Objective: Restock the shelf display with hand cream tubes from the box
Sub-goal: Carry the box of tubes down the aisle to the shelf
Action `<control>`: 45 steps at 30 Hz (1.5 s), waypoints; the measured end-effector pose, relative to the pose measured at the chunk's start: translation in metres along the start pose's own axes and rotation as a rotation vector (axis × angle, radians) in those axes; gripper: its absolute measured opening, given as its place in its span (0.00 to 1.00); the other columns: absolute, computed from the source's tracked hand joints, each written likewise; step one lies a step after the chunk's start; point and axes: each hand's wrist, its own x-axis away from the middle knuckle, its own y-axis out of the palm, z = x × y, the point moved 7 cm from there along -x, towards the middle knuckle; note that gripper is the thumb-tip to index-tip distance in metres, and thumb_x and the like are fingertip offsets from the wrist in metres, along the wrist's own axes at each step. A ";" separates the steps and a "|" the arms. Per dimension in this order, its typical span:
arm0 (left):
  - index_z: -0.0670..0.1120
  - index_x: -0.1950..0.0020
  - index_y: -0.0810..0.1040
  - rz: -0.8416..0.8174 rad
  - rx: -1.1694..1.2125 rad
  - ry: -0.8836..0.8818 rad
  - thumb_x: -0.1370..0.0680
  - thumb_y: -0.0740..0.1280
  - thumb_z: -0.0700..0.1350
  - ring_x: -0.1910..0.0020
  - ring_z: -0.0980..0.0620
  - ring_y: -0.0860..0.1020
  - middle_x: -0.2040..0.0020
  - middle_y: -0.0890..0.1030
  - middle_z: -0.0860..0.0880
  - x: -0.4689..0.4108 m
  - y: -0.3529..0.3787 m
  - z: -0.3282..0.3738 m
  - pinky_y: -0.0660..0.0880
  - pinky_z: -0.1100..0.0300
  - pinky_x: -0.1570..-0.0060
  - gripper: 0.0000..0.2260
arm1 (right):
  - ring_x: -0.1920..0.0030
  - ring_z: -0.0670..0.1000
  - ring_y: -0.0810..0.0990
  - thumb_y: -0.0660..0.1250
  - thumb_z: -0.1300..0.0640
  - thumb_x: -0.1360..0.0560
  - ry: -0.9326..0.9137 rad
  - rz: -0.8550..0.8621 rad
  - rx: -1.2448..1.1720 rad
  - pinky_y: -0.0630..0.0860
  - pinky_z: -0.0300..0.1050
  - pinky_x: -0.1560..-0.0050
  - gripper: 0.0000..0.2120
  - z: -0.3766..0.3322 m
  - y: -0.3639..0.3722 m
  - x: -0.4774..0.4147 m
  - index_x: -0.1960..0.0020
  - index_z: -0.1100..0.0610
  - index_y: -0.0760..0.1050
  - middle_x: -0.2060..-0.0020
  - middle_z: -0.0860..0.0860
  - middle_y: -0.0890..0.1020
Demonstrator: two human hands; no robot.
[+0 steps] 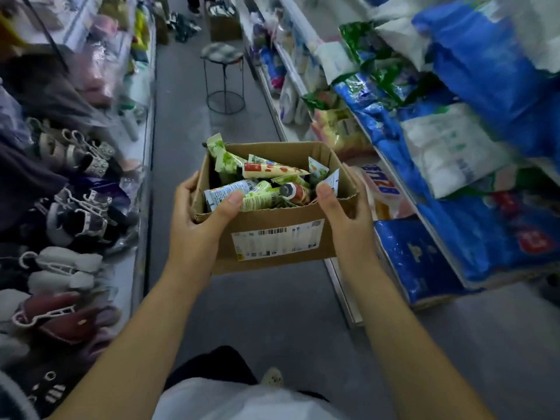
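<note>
The box (272,237) is gripped at its 9 o'clock by the left hand (197,216) and at 3 by the right hand (342,210), thumbs hooked over the rim. Tubes (260,183) (loosely heaped inside) could be spilled if it is tilted.

Matt brown cardboard box (274,218), glossy plastic tubes (230,192), shiny plastic bags (485,71), thin metal stool (224,77)
</note>
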 end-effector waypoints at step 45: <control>0.47 0.32 0.74 0.314 0.033 -0.090 0.24 0.73 0.45 0.55 0.50 0.84 0.42 0.83 0.43 -0.806 0.176 -0.006 0.81 0.54 0.59 0.22 | 0.41 0.45 0.82 0.70 0.39 0.28 0.071 -0.238 -0.011 0.79 0.51 0.38 0.27 0.043 0.229 -0.846 0.31 0.44 0.72 0.41 0.45 0.82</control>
